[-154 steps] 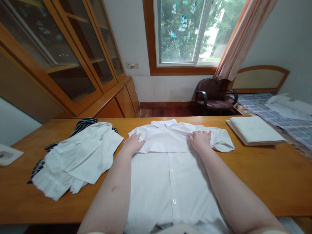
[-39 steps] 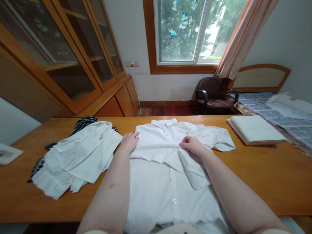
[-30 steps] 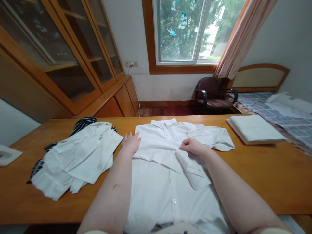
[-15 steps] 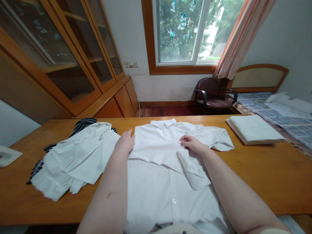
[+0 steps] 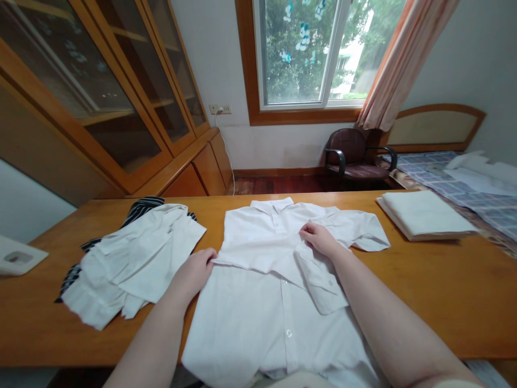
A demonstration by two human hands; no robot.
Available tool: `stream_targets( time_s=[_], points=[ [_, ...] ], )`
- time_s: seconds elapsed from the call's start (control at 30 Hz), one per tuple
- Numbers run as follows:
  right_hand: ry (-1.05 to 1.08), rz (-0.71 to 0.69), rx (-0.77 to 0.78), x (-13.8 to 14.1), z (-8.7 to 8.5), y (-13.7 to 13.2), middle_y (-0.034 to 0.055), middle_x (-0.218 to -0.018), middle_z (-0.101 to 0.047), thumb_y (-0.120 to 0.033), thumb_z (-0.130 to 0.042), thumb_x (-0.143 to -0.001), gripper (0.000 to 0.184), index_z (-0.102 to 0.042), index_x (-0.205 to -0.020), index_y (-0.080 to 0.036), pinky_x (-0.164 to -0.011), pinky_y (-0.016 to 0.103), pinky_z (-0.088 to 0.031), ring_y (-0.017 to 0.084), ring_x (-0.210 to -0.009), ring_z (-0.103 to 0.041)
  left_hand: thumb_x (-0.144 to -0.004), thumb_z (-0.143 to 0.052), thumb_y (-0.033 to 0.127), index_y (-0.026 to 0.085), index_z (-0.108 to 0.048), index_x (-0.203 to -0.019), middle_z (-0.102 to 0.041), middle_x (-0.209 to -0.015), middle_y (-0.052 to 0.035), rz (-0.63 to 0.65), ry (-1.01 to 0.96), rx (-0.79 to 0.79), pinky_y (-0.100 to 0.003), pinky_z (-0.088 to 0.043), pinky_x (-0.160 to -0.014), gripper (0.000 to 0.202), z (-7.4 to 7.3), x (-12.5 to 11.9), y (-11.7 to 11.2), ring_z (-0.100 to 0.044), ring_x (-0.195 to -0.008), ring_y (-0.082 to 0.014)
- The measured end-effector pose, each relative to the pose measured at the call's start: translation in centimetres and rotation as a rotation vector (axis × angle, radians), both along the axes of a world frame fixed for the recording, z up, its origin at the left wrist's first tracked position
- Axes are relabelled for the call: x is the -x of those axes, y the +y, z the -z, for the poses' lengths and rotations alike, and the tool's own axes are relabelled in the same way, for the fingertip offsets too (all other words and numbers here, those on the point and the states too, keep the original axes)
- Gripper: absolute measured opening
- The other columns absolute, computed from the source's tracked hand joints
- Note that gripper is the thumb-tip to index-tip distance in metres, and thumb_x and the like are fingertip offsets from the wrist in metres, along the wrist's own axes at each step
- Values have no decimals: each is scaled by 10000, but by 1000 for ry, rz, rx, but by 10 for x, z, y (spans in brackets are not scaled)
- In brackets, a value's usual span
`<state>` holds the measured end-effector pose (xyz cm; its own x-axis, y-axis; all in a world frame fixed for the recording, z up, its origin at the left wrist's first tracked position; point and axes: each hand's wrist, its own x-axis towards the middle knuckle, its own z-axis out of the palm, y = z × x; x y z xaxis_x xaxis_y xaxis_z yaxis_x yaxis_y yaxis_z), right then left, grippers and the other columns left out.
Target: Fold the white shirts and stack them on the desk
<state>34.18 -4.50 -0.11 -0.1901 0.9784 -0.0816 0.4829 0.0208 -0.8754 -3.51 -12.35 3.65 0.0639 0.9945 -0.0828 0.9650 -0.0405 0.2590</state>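
Note:
A white button-up shirt (image 5: 250,302) lies before me with its collar toward the far edge of the table. A folded layer crosses its chest, and one cuffed sleeve (image 5: 321,283) is bent back over the front. At the shirt's left edge, my left hand (image 5: 196,272) pinches the fabric by the corner of that fold. My right hand (image 5: 319,237) rests over the right chest, its fingertips closed on the cloth near the bent sleeve. What lies under its fingers is partly hidden.
On the wooden table (image 5: 424,302), a heap of white garments (image 5: 137,264) over black striped cloth lies left. A folded white stack (image 5: 428,213) sits at the right. A white object (image 5: 20,256) is at the far left. An office chair (image 5: 355,153) stands beyond.
My left hand has slid down the shirt's left edge toward me and closed on the fabric. The shirt's lower left side now spreads further left. My right hand stays nearly in place.

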Motion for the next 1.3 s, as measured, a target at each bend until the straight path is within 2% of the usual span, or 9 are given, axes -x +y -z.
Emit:
stream_targets(
  time_s=[0.1,0.3,0.47,0.67,0.8,0.87,1.03,1.2,1.3],
  points=[
    [-14,10,0,-1,0,0,-21,-616,-579,-338,-525,-780,151,-567,-771,-194,-473,209,-369,98,-488,-505,-794,-395,166,232,-588,-856,-635,-925,-28,-21,36,23,-265,-424,-732,213,1,7,-3,-589,-855,-174],
    [-41,-1,-5,0,-5,0,-4,-672,-622,-328,-537,-784,147,-577,-779,-186,-506,209,-387,101,-528,-530,-767,-394,143,238,-660,-913,-640,-1044,-56,-60,157,104,-304,-430,-848,318,-11,2,-5,-595,-950,-206],
    [-28,5,10,1,-7,-2,-11,-663,-605,-317,-536,-787,137,-573,-787,-185,-506,212,-384,97,-515,-517,-822,-364,198,168,-600,-1162,-592,-1234,-102,-4,148,55,-303,-380,-975,415,-18,-23,17,-540,-1136,-214],
    [-64,23,-37,3,-9,-4,-6,-690,-608,-309,-514,-798,138,-571,-789,-184,-539,224,-388,106,-541,-532,-831,-435,446,88,-377,-1395,-287,-1479,-192,52,125,234,-369,-250,-1083,671,6,-67,41,-235,-1379,-288],
    [-179,4,-96,2,-13,-3,25,-752,-629,-306,-518,-804,152,-596,-821,-177,-618,249,-411,138,-641,-560,-823,-410,545,55,-206,-1461,-96,-1515,-230,-16,167,223,-458,-146,-1107,830,23,-92,41,-36,-1401,-344],
    [-281,-13,-164,2,-13,-2,58,-837,-644,-307,-527,-808,177,-618,-871,-168,-697,270,-421,166,-745,-575,-822,-397,574,104,-171,-1477,-46,-1524,-215,-33,177,201,-502,-90,-1104,837,29,-96,41,24,-1395,-363],
    [-540,-26,-329,2,-5,-3,102,-1132,-607,-358,-568,-807,301,-637,-1038,-180,-976,371,-326,246,-1080,-513,-785,-416,653,282,-170,-1477,-24,-1548,-137,25,142,188,-590,-43,-1070,823,34,-86,51,43,-1389,-391],
    [-507,-38,-323,4,5,4,102,-1330,-511,-371,-428,-901,387,-589,-1192,-173,-1036,325,-304,218,-1219,-453,-779,-411,677,294,-196,-1471,-53,-1550,-130,64,127,139,-563,-41,-1082,820,33,-80,66,17,-1400,-365],
    [-538,-21,-304,6,9,14,86,-1384,-465,-366,-417,-910,411,-552,-1258,-193,-1057,334,-293,220,-1254,-428,-785,-412,672,295,-213,-1468,-74,-1550,-120,58,134,121,-563,-53,-1083,805,34,-80,78,-6,-1404,-358]
  ],
)
